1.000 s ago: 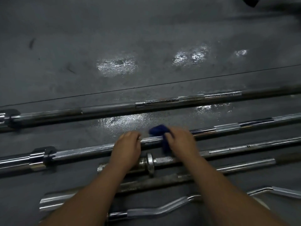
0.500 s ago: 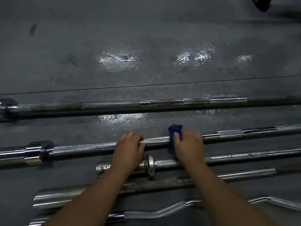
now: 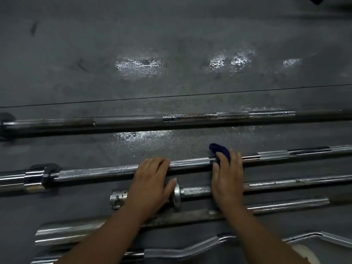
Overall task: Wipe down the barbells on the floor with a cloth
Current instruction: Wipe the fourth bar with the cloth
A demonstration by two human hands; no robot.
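Several steel barbells lie side by side on the dark floor. My right hand [image 3: 227, 176] grips a dark blue cloth [image 3: 221, 150] wrapped over the second chrome barbell [image 3: 190, 162], at the end of its knurled section. My left hand [image 3: 149, 182] rests on the same bar further left, its fingers curled over the knurled shaft and its thumb by the collar of a shorter bar [image 3: 196, 191] below. The farthest barbell [image 3: 190, 119] lies alone above them.
Nearer me lie a thick dull bar [image 3: 190, 215] and a curl bar [image 3: 181, 252] with bends. The grey rubber floor [image 3: 171, 35] shows shiny wet-looking patches and a thin seam line across it. A dark object sits at the top right corner.
My right hand has slid the blue cloth to the right along the second barbell. My left hand has stayed in place on the bar. The camera view has shifted slightly.
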